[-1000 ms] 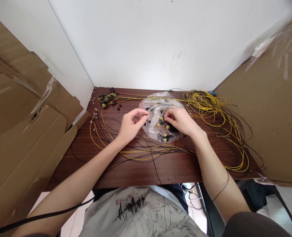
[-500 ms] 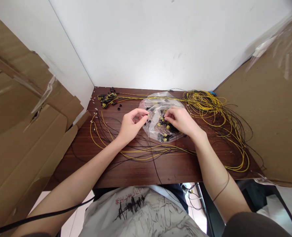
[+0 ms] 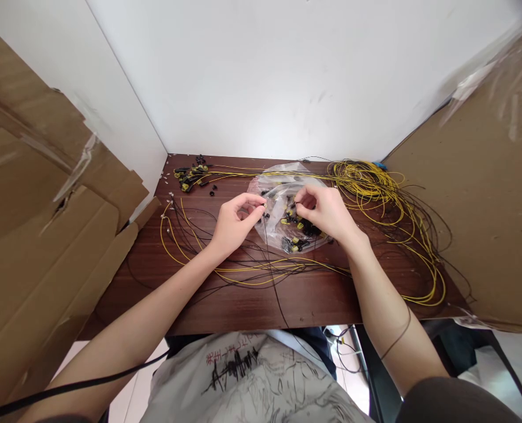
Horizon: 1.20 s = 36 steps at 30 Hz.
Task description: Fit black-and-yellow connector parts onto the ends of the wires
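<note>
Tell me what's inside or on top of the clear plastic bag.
Small black and yellow parts lie in or on the clear plastic bag; I can't tell which. The right hand covers part of it, hiding whatever lies beneath.

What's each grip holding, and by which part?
Left grip pinches a thin black wire near its upper end; what the right grip holds, if anything, is too small to tell.

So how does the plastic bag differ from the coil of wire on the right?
The bag is clear, crumpled plastic; the coil is yellow and dark wire. The bag lies mostly between the left hand and the right hand, while the coil sits to the right of both. The bag has small parts gathered at it; the coil has strands trailing nearer. Both are on the table.
</note>
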Motion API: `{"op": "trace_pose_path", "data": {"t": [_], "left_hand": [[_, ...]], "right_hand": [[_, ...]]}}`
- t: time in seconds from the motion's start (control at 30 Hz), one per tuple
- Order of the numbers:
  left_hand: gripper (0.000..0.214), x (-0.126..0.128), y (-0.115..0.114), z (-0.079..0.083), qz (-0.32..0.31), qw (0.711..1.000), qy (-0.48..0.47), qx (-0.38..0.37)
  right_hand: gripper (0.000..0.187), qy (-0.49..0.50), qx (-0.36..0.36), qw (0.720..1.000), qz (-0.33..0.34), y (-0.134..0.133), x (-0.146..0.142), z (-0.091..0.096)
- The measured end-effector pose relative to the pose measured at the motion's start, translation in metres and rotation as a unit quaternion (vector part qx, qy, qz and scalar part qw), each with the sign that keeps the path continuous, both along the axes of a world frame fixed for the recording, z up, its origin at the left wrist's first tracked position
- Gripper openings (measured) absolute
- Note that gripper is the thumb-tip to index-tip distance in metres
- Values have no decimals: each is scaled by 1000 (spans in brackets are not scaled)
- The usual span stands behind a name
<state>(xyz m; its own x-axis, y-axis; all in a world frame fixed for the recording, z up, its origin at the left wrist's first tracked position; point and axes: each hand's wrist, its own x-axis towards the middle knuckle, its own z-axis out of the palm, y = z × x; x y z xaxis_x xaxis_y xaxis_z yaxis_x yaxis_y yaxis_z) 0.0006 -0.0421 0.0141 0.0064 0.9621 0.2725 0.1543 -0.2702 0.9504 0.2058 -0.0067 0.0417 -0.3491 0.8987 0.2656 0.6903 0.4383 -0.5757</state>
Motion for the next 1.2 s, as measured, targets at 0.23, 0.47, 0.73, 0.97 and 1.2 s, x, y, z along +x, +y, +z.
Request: {"op": "trace_pose_path", "data": {"t": [0.23, 0.47, 0.73, 0.97, 1.2], "left_hand": [[13, 0, 0, -1, -1, 1000, -1, -1], [12, 0, 0, 0, -1, 1000, 2, -3], [13, 0, 1, -1, -2, 1000, 2, 7], [12, -1, 0, 0, -1, 1000, -1, -1], [12, 0, 0, 0, -1, 1000, 5, 0]], "right_hand": [[10, -64, 2, 998, 16, 3, 2, -3], [10, -71, -12, 997, 6, 4, 5, -3], [12, -62, -42, 997, 7, 2, 24, 12], [12, -73, -106, 989, 69, 4, 32, 12], [13, -93, -54, 986, 128, 1, 8, 4]]}}
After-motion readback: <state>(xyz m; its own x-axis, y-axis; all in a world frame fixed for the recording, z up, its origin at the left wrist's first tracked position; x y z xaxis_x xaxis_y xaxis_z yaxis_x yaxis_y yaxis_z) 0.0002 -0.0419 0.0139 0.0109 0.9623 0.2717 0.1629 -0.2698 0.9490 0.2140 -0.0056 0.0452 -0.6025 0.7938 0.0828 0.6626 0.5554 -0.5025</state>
